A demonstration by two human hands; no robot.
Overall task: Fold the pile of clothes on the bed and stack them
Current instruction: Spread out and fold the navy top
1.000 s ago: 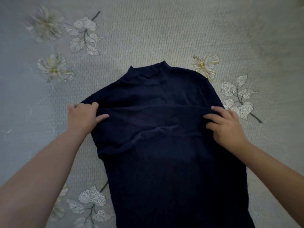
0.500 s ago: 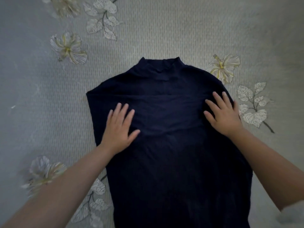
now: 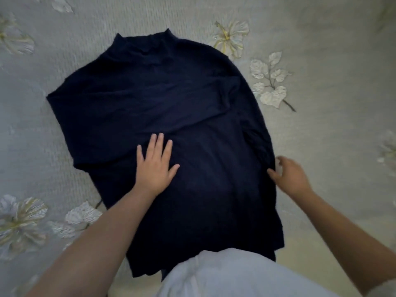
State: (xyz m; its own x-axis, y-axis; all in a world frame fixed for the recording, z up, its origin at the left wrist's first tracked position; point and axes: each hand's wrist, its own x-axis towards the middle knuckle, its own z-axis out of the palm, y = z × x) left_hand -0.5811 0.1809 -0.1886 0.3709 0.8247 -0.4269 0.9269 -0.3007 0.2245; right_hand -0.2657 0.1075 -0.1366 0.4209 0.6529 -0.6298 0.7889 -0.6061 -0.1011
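Observation:
A dark navy high-neck top (image 3: 162, 108) lies flat on the bed, collar at the far end, both sleeves folded in across its body. My left hand (image 3: 155, 166) rests flat on the middle of the top with fingers straight and spread. My right hand (image 3: 288, 175) is at the top's right edge, fingers curled against the fabric there. Motion blur hides whether it actually grips the edge.
The bed carries a pale grey bedspread (image 3: 321, 50) embroidered with white flowers and leaves, which surrounds the top on all sides. A white garment (image 3: 231, 275) on my body fills the bottom middle and covers the top's near hem.
My left hand slid from the top's left shoulder onto its middle and flattened. My right hand left the upper chest area and moved down to the right side edge.

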